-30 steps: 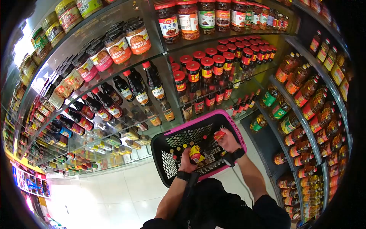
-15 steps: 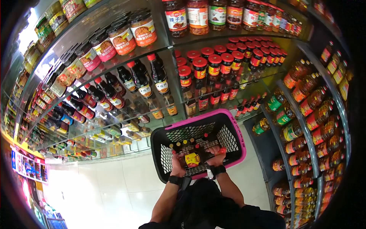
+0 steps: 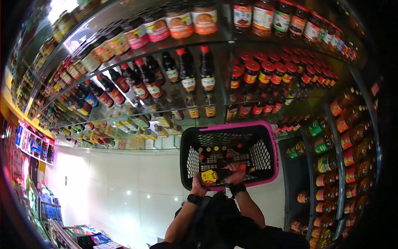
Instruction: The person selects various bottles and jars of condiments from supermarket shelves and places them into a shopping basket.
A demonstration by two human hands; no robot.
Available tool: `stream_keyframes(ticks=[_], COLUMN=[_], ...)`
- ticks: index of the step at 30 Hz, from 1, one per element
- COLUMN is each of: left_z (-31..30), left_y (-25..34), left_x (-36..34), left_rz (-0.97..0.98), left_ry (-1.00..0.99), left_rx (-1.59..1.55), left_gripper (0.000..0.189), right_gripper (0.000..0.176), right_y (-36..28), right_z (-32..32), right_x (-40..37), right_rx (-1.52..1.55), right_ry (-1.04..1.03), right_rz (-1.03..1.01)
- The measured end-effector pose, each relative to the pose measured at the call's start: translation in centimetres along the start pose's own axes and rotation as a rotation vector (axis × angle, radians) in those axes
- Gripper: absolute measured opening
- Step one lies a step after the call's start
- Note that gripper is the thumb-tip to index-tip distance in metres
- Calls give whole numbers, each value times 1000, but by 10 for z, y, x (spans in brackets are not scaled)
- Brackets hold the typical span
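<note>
A dark sauce bottle with a yellow label (image 3: 209, 177) lies sideways between my hands, over the near side of a black shopping basket with a pink rim (image 3: 274, 159). My left hand (image 3: 198, 186) is closed around its base end. At the other end, my right hand (image 3: 235, 176) is wrapped around the neck, close to a red cap (image 3: 238, 167). Deeper in the basket stand several more bottles (image 3: 216, 150) with yellowish and red caps; their bodies are dim and partly hidden. Both wrists wear black bands.
Glass shelves ahead carry dark sauce bottles (image 3: 188, 76), red-lidded jars (image 3: 251, 72) and larger jars (image 3: 179, 23). On the right, a rack holds cooking oil bottles (image 3: 351, 137). Boxed goods (image 3: 93, 236) lie low at the left. Pale floor tiles (image 3: 124, 178) stretch below the shelves.
The view has swung, so shelves and basket appear further right. My hands and the bottle sit nearer the basket's close rim, and the bottle lies flatter. Both hands still hold it.
</note>
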State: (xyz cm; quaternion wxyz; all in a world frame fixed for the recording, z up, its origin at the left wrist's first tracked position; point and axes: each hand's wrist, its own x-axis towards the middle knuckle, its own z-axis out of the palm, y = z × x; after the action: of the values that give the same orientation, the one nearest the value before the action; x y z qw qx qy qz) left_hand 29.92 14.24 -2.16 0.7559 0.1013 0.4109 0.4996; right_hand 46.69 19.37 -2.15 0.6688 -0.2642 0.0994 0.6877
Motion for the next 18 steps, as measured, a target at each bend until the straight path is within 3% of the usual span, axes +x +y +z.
stream_keyframes(ticks=[3, 4, 6, 8, 9, 11, 14, 17, 18], left_z=[2, -5, -29, -49, -62, -92, -187, -224, -207], left_y=[19, 24, 26, 45, 47, 46, 5, 31, 63], left_x=[-29, -35, -41, -51, -60, -83, -59, -103, -143], left_rz=[253, 338, 405, -258, -255, 260, 450, 449, 501], left_ry=[-35, 32, -21, -151, -156, -75, -132, -67, -39], left_rx=[518, 813, 708, -576, -579, 352, 288, 470, 594], left_gripper=[39, 49, 51, 43, 43, 26, 31, 35, 36], right_gripper=[17, 17, 16, 24, 24, 25, 22, 25, 27], right_y=[16, 23, 37, 59, 73, 103, 153, 205, 225], right_z=[8, 9, 10, 12, 13, 10, 1, -6, -6], right_x=[-15, -19, -33, -47, -53, -69, -88, -110, -115], right_rx=[29, 24, 58, 139, 138, 130, 26, 161, 165], right_ry=[-84, -94, -201, -212, -242, -269, -273, -243, -182], right_rz=[-25, -19, 3, 71, 91, 105, 73, 172, 201])
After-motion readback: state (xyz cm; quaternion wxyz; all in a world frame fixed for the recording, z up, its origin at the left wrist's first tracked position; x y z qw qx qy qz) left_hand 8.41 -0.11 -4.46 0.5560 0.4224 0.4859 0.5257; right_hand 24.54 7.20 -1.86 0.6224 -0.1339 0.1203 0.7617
